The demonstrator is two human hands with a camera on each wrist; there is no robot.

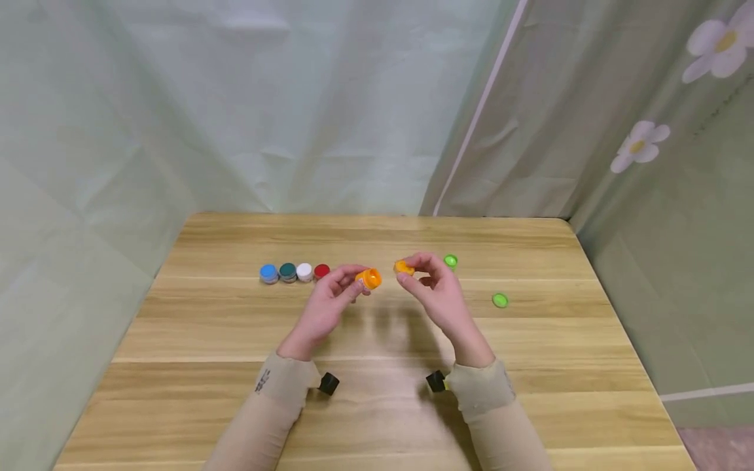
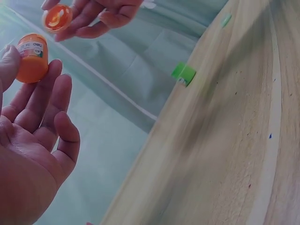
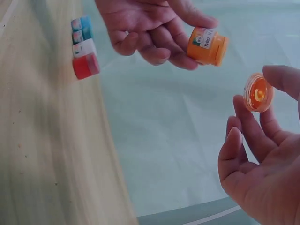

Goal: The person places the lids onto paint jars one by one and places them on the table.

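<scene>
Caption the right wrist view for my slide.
The left hand holds an uncapped orange jar, the right hand pinches an orange lid, and four jars stand lined up.

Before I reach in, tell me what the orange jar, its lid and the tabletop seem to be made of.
Orange jar: probably smooth, semi-gloss plastic, judging by its even color and molded-looking neck. Lid: likely plastic, shiny; its rim looks translucent and ridged. Tabletop: wood or wood-look laminate, satin; grain shows, but I can't tell which.

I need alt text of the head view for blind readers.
The left hand holds an open orange jar; the right hand, an orange lid. Four lidded jars stand left on the table, a green jar and green lid right.
</scene>
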